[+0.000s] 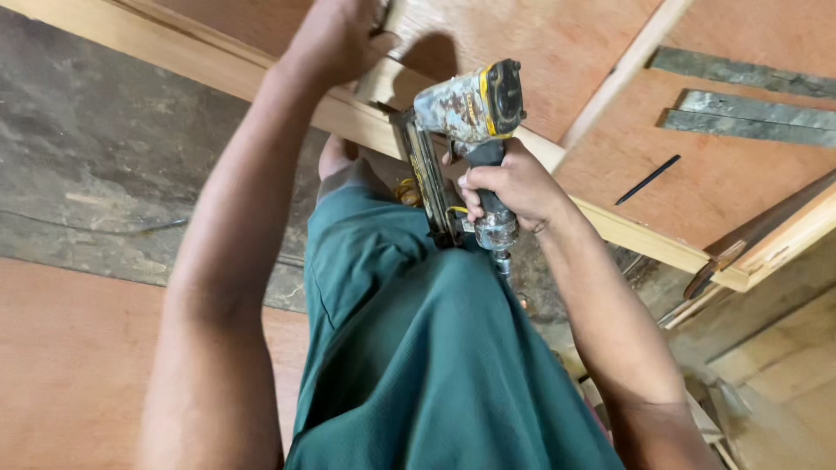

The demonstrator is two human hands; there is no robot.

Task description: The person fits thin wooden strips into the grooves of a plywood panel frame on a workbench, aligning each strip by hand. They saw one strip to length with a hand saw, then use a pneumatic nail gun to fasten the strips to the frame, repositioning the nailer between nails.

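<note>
Bare workshop floor with plywood sheets

Grey concrete floor (96, 165) lies between reddish plywood panels (70, 357); two grey metal strips (749, 117) rest on another sheet.

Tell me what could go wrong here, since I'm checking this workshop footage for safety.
1. The left hand presses the wooden strip close to the nose of the nail gun; a deflected nail could hit its fingers.
2. The right hand holds the gun just above the person's bent knee, so a slip might swing it toward the leg.
</note>
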